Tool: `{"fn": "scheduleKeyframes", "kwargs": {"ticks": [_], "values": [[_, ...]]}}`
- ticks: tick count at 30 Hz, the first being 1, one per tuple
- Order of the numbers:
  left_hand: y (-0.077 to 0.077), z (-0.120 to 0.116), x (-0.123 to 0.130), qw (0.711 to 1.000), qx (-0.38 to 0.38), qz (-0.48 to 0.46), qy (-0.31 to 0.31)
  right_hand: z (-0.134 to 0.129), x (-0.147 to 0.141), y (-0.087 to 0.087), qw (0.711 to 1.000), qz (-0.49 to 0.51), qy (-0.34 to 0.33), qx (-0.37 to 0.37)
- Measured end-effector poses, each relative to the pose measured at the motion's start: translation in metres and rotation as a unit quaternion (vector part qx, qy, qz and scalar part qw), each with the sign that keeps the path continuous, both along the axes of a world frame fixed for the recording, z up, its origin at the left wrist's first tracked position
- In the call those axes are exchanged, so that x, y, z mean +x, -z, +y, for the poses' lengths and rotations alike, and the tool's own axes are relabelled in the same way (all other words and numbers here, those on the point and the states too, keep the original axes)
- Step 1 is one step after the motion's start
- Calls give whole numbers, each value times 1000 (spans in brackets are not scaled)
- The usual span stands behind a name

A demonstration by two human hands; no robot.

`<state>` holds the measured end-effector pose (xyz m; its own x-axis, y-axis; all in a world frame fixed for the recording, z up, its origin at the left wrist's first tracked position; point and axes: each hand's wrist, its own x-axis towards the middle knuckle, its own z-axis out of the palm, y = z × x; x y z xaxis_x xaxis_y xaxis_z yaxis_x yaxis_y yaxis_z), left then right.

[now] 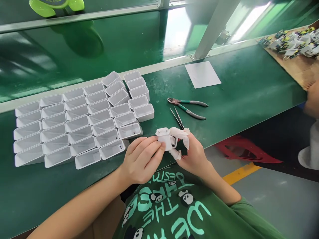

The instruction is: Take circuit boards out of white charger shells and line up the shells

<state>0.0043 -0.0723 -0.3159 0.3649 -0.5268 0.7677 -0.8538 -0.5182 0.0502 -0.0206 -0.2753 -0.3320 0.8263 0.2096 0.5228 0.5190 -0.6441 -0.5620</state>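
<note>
A small white plastic part [164, 141], with two screw-like dots on its top tab, sits between my hands above the table's front edge. My left hand [141, 161] pinches its left side with thumb and fingers. My right hand [195, 154], its fingertips wrapped in white covers, curls round the part's right side. A bit of red shows between the right fingers, too small to name. Just beyond the right hand lie dark tweezers [177, 118], their near end hidden by the fingers. Diagonal cutters [188, 107] with green-grey handles lie open behind them.
Rows of white open-topped boxes [77, 122] cover the table's left side. A white sheet [203, 74] lies at the back. Cardboard [286, 64] with a pile of wired parts [299, 43] is at far right, near another person's blurred arm [312, 99]. A red stool [244, 149] stands below.
</note>
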Motion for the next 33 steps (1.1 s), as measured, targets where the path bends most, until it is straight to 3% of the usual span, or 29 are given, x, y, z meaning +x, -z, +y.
{"fn": "scheduleKeyframes", "kwargs": {"ticks": [7,17,33], "values": [[0,-3,-3,998,23,-31,-58,3,0,-2,1000,-13,1,-5],[-7,-3,-3,998,51,-22,4,1,-3,-3,999,-8,-2,-32],[-8,0,-9,997,69,-27,-13,-9,2,-1,998,38,-34,-31]]}}
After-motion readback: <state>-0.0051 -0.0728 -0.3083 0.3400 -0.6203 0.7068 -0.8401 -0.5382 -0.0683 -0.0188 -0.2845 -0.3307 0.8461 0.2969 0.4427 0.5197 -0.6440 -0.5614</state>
